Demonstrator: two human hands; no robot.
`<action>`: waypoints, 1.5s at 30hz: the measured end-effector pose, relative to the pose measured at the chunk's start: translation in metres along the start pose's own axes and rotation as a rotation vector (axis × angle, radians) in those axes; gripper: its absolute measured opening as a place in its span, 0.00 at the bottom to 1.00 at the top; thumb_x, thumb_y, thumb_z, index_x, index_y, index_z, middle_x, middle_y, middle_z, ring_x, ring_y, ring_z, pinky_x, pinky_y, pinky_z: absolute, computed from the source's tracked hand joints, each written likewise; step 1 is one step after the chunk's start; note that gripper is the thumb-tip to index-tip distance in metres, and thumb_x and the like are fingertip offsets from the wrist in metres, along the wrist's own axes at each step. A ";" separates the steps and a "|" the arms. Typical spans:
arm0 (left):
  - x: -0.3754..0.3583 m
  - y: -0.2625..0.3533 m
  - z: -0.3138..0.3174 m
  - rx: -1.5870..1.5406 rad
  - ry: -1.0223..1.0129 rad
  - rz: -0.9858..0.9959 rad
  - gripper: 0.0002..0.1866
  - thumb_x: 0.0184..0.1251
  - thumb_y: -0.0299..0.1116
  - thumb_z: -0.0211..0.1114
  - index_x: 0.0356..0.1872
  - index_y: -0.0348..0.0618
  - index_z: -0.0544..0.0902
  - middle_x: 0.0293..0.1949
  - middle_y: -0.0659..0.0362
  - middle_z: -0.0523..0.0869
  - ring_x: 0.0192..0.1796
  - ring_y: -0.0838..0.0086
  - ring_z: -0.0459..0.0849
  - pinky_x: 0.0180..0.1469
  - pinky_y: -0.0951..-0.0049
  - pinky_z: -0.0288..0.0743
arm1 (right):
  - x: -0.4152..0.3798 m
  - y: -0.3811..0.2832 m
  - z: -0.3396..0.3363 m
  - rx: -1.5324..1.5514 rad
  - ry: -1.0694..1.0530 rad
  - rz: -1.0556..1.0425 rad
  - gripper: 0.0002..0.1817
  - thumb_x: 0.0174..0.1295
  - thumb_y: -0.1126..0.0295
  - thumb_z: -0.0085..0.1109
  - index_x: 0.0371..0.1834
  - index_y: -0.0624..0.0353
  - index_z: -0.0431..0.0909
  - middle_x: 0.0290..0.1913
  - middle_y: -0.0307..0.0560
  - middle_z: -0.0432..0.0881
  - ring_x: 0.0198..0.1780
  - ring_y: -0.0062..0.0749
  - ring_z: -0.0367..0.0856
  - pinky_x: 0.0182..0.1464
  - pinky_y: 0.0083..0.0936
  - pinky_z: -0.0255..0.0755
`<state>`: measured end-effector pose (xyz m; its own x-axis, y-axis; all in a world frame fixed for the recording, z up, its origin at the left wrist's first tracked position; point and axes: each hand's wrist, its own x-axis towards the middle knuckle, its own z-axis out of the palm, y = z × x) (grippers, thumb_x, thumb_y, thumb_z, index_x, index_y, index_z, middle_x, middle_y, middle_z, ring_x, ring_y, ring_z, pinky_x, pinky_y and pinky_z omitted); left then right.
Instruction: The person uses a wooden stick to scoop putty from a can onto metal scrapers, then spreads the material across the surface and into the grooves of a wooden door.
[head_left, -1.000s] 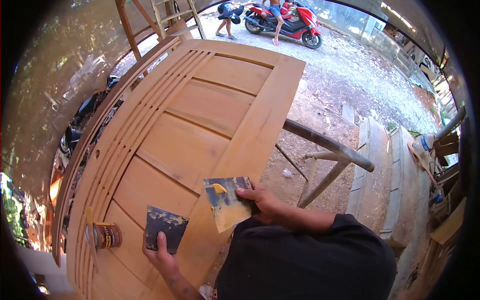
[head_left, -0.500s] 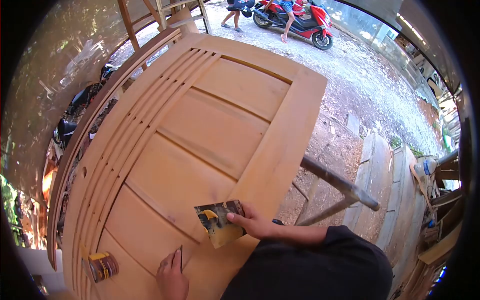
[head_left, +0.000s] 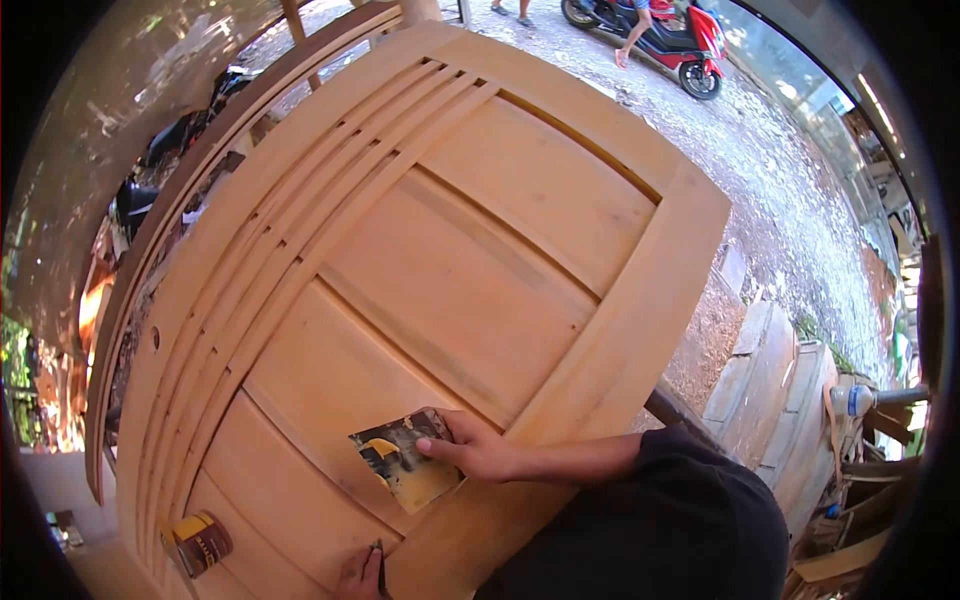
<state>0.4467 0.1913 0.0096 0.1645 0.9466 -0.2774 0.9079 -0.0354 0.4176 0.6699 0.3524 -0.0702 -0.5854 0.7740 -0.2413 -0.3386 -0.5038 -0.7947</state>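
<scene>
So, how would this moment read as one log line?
right hand: holding smeared plate | left hand: holding dark blade, edge-on | tin: on door

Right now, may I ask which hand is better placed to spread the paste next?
Probably the left hand: low over the door, it holds a scraper; the right hand holds the plate with paste.

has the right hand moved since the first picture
Yes: against the wooden door, the right hand has shifted left in the view, from beside the door's right edge to well inside it.
</scene>
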 end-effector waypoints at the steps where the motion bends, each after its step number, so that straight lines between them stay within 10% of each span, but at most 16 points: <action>1: -0.002 0.002 0.001 -0.007 -0.011 0.019 0.24 0.54 0.15 0.51 0.55 0.38 0.76 0.48 0.47 0.80 0.52 0.52 0.77 0.55 0.60 0.71 | 0.001 0.009 0.003 0.041 -0.015 -0.014 0.10 0.68 0.71 0.49 0.47 0.66 0.71 0.40 0.37 0.78 0.42 0.16 0.70 0.46 0.18 0.67; 13: 0.003 -0.043 -0.004 -0.281 -0.376 -0.129 0.21 0.50 0.26 0.62 0.50 0.45 0.80 0.44 0.48 0.83 0.48 0.55 0.81 0.51 0.62 0.72 | -0.065 0.010 0.024 -0.270 0.336 0.230 0.21 0.66 0.65 0.53 0.58 0.64 0.67 0.50 0.42 0.75 0.51 0.25 0.73 0.55 0.23 0.66; 15: 0.002 -0.049 -0.005 -0.235 -0.312 -0.025 0.19 0.51 0.23 0.59 0.47 0.43 0.81 0.43 0.48 0.83 0.47 0.53 0.80 0.50 0.62 0.73 | -0.077 -0.005 0.032 -0.348 0.307 0.012 0.13 0.67 0.68 0.48 0.50 0.62 0.71 0.42 0.42 0.77 0.40 0.22 0.74 0.42 0.20 0.68; 29: 0.021 -0.082 -0.026 -0.322 -0.582 0.036 0.20 0.50 0.18 0.57 0.47 0.38 0.81 0.44 0.47 0.83 0.47 0.53 0.80 0.48 0.61 0.73 | -0.111 0.008 0.013 -0.123 0.554 -0.081 0.17 0.66 0.71 0.47 0.56 0.64 0.66 0.49 0.48 0.77 0.49 0.31 0.79 0.52 0.27 0.73; 35: 0.011 -0.056 -0.028 -0.192 -0.162 -0.068 0.23 0.47 0.15 0.53 0.49 0.37 0.79 0.46 0.48 0.82 0.49 0.54 0.80 0.51 0.62 0.74 | -0.074 0.005 0.006 -0.122 0.501 -0.018 0.17 0.67 0.70 0.46 0.57 0.64 0.65 0.49 0.48 0.77 0.49 0.31 0.79 0.52 0.27 0.73; 45: -0.011 -0.004 -0.002 -0.279 -0.422 -0.166 0.25 0.43 0.18 0.57 0.49 0.37 0.77 0.49 0.49 0.80 0.51 0.53 0.77 0.53 0.62 0.72 | -0.070 -0.014 -0.020 -0.247 0.510 0.006 0.16 0.67 0.69 0.46 0.55 0.64 0.66 0.48 0.47 0.77 0.48 0.29 0.78 0.50 0.25 0.72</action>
<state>0.4403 0.1816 0.0131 0.2204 0.7189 -0.6592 0.8074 0.2448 0.5368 0.7303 0.3132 -0.0534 -0.1357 0.8898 -0.4357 -0.1180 -0.4512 -0.8846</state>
